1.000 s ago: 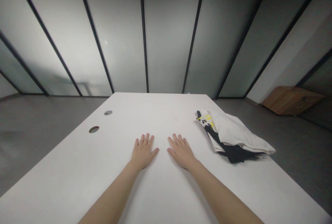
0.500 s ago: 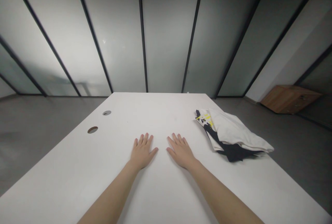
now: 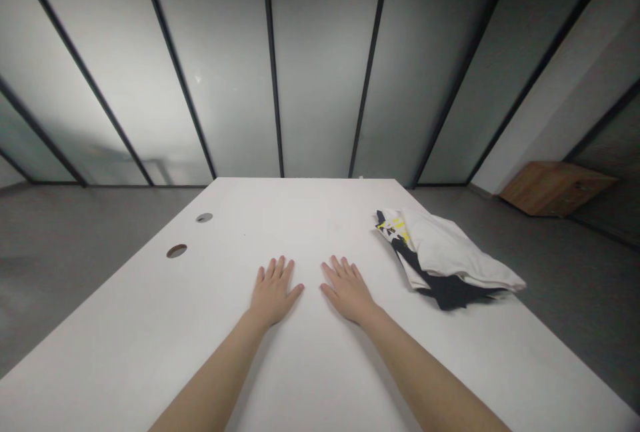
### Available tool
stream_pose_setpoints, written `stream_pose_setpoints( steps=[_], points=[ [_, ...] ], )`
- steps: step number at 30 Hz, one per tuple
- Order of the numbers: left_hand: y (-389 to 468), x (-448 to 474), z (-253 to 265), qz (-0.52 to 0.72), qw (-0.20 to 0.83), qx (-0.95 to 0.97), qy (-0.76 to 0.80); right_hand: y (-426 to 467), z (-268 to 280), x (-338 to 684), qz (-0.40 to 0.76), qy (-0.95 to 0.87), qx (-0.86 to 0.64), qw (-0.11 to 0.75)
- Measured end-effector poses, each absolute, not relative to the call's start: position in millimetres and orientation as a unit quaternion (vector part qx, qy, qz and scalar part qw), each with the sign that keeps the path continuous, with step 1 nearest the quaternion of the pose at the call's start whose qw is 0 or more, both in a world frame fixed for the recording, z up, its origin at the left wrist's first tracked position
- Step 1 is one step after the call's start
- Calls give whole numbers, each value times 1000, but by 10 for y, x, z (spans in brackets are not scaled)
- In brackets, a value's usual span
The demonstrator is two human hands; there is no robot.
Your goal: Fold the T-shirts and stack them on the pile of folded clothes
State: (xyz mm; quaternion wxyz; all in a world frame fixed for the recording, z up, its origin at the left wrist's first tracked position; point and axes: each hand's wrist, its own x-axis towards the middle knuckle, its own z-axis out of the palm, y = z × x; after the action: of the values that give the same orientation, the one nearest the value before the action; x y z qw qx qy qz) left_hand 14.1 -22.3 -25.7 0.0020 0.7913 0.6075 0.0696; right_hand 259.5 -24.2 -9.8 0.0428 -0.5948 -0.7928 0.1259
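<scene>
My left hand (image 3: 273, 291) lies flat, palm down, on the white table (image 3: 310, 219), fingers spread and holding nothing. Beside it, a short gap away, my right hand (image 3: 347, 290) rests the same way with its fingers apart. To the right of my right hand, and not touching it, a loosely folded bundle of cloth (image 3: 453, 245) lies by the table's right edge. It is mostly white, with black parts below and a yellow and black print at its left end. What kind of garment or cloth it is, I cannot tell.
Two round holes (image 3: 177, 251) pierce the tabletop on the left. Beyond the far edge stands a frosted glass partition (image 3: 320, 72) with dark frames. A wooden cabinet (image 3: 555, 189) sits on the grey floor (image 3: 120, 209) at the far right.
</scene>
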Motion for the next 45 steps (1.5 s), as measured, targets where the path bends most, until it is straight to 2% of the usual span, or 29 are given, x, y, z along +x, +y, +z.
stream_pose_setpoints(
  steps=[45],
  points=[
    [-218,140,-191,39,5,804,594,-215,-129,2607,138,-787,-598,57]
  ],
)
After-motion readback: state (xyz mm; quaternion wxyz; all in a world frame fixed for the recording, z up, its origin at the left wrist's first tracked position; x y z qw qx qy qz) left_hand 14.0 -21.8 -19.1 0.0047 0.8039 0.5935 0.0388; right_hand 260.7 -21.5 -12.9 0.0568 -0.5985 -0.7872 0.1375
